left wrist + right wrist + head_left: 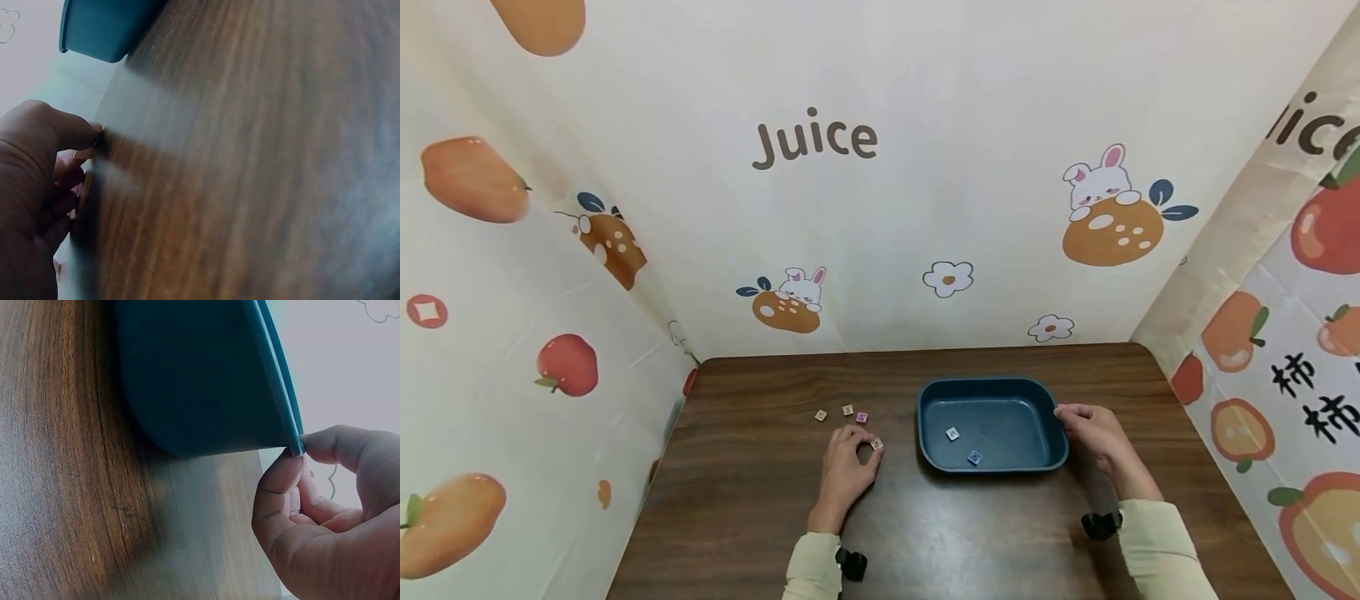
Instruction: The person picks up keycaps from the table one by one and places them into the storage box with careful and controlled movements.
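My left hand [844,473] is at the table, thumb and index finger pinching a small pale wooden cube [877,445] with a dark mark on its top. In the left wrist view part of that cube [83,153] shows between the fingertips, low by the wood. Beyond the fingers lie a pink cube [862,418] and two pale cubes, one nearer the middle [847,410] and one farther left [821,416]. My right hand [1097,437] pinches the right rim of a dark blue tray [1000,466]. Inside the tray are a whitish cube [952,434] and a blue cube [975,457].
The brown wooden table [737,500] has its far edge against a printed white curtain [887,217]. More printed curtain hangs at the left and right sides. A black band with a small device sits on each wrist.
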`<action>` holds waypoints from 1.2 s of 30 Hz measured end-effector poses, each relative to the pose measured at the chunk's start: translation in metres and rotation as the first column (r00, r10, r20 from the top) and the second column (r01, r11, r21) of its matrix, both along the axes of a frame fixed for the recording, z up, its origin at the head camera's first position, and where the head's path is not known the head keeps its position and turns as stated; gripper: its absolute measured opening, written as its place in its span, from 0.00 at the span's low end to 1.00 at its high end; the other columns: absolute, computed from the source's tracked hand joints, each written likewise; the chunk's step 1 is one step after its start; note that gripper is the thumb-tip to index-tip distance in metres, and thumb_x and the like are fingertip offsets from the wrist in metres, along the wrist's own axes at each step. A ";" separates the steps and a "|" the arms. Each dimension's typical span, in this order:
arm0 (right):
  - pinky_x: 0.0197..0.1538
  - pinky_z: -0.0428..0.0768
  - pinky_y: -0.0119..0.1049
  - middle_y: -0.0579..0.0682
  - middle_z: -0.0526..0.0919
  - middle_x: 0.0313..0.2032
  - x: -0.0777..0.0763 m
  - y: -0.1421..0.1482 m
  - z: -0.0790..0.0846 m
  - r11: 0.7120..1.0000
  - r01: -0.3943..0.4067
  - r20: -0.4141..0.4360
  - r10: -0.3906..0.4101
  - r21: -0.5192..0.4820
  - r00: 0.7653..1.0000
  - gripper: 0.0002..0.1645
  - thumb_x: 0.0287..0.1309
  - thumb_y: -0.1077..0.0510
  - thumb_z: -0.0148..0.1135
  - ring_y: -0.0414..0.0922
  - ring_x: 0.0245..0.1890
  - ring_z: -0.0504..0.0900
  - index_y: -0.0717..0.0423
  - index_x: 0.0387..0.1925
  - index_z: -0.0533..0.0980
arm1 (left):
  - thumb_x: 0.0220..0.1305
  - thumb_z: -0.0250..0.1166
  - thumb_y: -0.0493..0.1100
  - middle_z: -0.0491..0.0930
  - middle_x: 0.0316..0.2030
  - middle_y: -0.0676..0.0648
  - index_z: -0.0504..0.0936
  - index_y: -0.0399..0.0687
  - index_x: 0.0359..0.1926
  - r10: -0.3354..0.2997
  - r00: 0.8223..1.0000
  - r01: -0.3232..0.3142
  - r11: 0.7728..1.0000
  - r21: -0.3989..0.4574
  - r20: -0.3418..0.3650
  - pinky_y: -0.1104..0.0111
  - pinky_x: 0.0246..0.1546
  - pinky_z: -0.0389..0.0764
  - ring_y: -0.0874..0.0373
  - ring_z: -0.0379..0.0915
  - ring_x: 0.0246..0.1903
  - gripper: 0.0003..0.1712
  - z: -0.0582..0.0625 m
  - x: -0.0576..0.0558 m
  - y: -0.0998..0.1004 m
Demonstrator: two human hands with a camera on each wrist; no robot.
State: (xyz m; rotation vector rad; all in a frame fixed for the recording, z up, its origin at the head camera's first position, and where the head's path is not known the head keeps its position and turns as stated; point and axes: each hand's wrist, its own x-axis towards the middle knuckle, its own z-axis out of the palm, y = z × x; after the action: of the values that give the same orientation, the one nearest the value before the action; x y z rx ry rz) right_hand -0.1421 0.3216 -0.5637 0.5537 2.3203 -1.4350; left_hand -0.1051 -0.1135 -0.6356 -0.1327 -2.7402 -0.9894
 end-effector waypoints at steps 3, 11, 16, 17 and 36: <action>0.48 0.82 0.30 0.69 0.76 0.68 0.000 0.001 0.000 1.000 -0.002 0.007 0.002 0.000 1.000 0.36 0.80 0.42 0.52 0.51 0.55 0.79 0.67 0.71 0.72 | 0.62 0.78 0.44 0.85 0.43 0.52 0.91 0.49 0.40 0.003 1.000 -0.003 1.000 0.010 -0.001 0.54 0.53 0.82 0.53 0.79 0.49 0.08 -0.001 0.000 0.001; 0.48 0.82 0.30 0.68 0.76 0.67 -0.002 0.000 0.003 1.000 -0.015 -0.004 0.015 0.005 1.000 0.36 0.80 0.42 0.52 0.52 0.56 0.78 0.68 0.71 0.72 | 0.61 0.78 0.44 0.85 0.44 0.50 0.91 0.47 0.40 0.011 1.000 -0.010 1.000 0.024 -0.018 0.54 0.53 0.82 0.53 0.79 0.49 0.09 -0.001 -0.002 0.000; 0.48 0.81 0.30 0.68 0.75 0.68 -0.004 0.001 0.004 1.000 -0.021 0.000 0.021 0.015 1.000 0.35 0.80 0.43 0.52 0.52 0.55 0.79 0.67 0.70 0.73 | 0.61 0.78 0.44 0.86 0.44 0.50 0.91 0.47 0.40 0.018 1.000 -0.017 0.999 0.036 -0.020 0.55 0.53 0.81 0.53 0.79 0.49 0.09 -0.003 -0.002 0.001; 0.47 0.81 0.30 0.68 0.75 0.68 -0.004 0.002 0.004 1.000 -0.023 -0.003 0.023 0.017 1.000 0.35 0.80 0.43 0.52 0.51 0.54 0.79 0.67 0.70 0.73 | 0.61 0.78 0.44 0.86 0.44 0.50 0.91 0.47 0.40 0.018 1.000 -0.018 0.999 0.038 -0.022 0.55 0.53 0.81 0.53 0.79 0.49 0.09 -0.003 -0.002 0.001; 0.49 0.84 0.30 0.69 0.77 0.66 0.002 0.002 0.001 1.000 -0.017 -0.029 0.017 0.000 0.999 0.35 0.80 0.43 0.52 0.51 0.55 0.79 0.69 0.69 0.74 | 0.58 0.77 0.43 0.86 0.42 0.50 0.91 0.48 0.38 -0.014 0.998 0.018 0.998 0.060 -0.065 0.55 0.52 0.81 0.52 0.79 0.48 0.07 0.014 -0.007 0.010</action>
State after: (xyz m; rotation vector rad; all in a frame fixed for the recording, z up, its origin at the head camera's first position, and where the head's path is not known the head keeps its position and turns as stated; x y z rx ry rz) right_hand -0.1398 0.3237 -0.5625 0.5158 2.3414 -1.4449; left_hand -0.1125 -0.1038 -0.6215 -0.1730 -2.6520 -1.0528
